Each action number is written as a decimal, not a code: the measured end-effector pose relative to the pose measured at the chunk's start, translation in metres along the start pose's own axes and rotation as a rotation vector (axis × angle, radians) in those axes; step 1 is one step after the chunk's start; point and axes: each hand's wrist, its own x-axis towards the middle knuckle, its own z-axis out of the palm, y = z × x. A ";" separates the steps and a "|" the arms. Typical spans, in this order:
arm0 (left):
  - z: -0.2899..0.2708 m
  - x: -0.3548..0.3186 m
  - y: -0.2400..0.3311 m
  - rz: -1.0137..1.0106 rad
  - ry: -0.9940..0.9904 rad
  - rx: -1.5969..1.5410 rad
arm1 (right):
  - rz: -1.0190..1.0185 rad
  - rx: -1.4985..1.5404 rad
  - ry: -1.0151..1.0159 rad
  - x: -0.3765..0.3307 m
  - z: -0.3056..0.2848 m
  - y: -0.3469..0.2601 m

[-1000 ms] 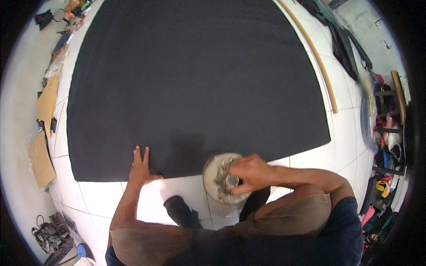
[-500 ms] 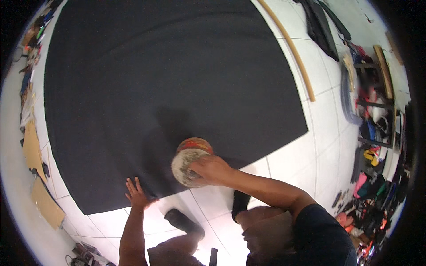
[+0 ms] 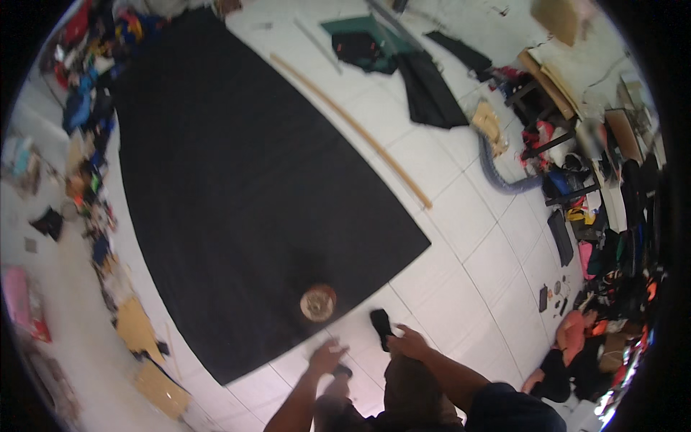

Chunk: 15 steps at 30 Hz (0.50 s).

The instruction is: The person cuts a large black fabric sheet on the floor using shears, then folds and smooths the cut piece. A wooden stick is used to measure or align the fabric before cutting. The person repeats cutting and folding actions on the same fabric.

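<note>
A large black cloth (image 3: 252, 194) lies spread on the tiled floor. Near its front edge stands a round tin-like object (image 3: 318, 303) with a pale, stained top, and neither hand touches it. My left hand (image 3: 329, 356), somewhat blurred, hovers just short of the cloth edge, above one of my feet; it holds nothing and its fingers are apart. Beside my right knee is my right hand (image 3: 409, 342), also without anything in it, its fingers loosely stretched close to my black-socked foot (image 3: 381, 330).
A long wooden stick (image 3: 353, 129) lies along the cloth's right side. Dark fabric pieces (image 3: 432, 86) and a coiled clear tube (image 3: 504, 183) are farther right. Clutter lines both walls, with cardboard (image 3: 162, 389) at left. Another person (image 3: 572, 338) sits at the lower right.
My right hand has let go of the round object, which stays on the cloth. Both hands have drawn back off the cloth toward my knees. The view has risen and turned, showing more of the room.
</note>
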 end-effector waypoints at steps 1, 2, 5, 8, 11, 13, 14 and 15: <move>-0.012 -0.032 0.008 -0.021 -0.040 -0.082 | -0.005 0.075 0.154 -0.022 -0.031 0.018; -0.026 -0.057 0.017 0.068 0.004 0.059 | -0.017 0.153 0.307 -0.042 -0.061 0.040; -0.053 -0.069 -0.003 0.067 -0.124 0.123 | 0.338 0.724 0.584 -0.097 -0.126 0.209; -0.081 -0.048 -0.117 -0.225 0.058 0.359 | 0.305 0.158 0.828 -0.112 -0.188 0.396; -0.127 -0.103 -0.018 -0.516 0.375 0.447 | 0.555 0.705 0.519 -0.130 -0.228 0.413; -0.119 -0.094 0.002 -0.530 0.521 0.560 | 0.588 0.577 0.287 -0.102 -0.255 0.407; -0.113 -0.084 0.023 -0.473 0.511 0.415 | 0.596 0.495 0.159 -0.095 -0.280 0.388; -0.111 -0.084 0.041 -0.437 0.536 0.267 | 0.571 0.474 0.205 -0.066 -0.300 0.356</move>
